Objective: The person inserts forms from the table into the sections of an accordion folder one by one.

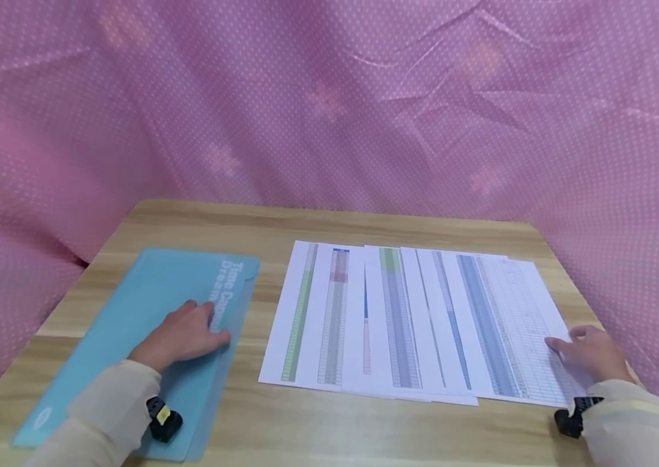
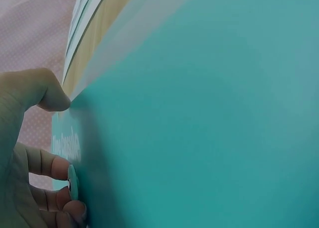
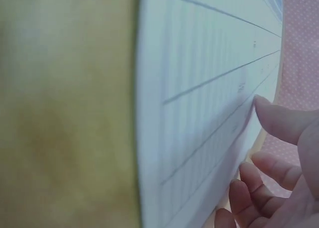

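At lower left of the frame, my left hand (image 1: 186, 334) lies flat, fingers spread, on the thin, slippery folder (image 1: 148, 324); at lower right, my right hand (image 1: 589, 353) touches the light, floppy sheets (image 1: 405, 318) with relaxed fingers; I think an edge grip suits them best.

A: Worktop (image 1: 318, 224): pale wood-look surface, smooth, matt, faint grain. Folder (image 1: 131, 324)?

B: Teal plastic, smooth, semi-translucent at its edge, slight sheen. Sheets (image 1: 411, 324): white printed paper, matt.

A: Backdrop (image 1: 329, 97): pink cloth, dotted, creased. Sleeves (image 1: 102, 415): beige soft fabric.
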The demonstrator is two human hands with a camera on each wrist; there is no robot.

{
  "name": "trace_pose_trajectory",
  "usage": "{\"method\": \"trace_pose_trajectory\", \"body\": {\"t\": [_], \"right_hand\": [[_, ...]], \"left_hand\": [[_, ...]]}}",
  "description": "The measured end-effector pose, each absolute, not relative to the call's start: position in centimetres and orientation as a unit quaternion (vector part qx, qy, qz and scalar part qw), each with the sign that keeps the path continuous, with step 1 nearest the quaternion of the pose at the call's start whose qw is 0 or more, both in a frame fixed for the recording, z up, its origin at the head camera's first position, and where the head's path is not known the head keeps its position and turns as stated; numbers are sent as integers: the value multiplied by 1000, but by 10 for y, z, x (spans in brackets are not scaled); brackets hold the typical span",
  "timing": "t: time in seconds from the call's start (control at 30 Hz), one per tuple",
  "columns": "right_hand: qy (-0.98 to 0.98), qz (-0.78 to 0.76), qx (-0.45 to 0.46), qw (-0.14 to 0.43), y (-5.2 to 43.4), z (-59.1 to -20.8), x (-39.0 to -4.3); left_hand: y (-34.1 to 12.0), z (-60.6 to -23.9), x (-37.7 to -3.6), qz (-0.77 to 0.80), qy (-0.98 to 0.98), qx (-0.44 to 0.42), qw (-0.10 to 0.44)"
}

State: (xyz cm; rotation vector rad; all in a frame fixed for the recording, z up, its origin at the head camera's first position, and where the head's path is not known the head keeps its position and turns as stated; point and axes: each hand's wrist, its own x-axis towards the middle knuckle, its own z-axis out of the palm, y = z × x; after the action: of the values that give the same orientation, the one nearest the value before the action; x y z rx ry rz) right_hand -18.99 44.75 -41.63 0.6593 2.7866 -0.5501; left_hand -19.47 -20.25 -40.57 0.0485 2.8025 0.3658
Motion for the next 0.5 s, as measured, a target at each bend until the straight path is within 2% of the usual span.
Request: {"method": "trace_pose_trajectory", "body": {"t": [0.5], "right_hand": [[939, -199, 238, 146, 446, -413, -199]], "left_hand": [[-203, -411, -198, 143, 979, 15, 142]]}}
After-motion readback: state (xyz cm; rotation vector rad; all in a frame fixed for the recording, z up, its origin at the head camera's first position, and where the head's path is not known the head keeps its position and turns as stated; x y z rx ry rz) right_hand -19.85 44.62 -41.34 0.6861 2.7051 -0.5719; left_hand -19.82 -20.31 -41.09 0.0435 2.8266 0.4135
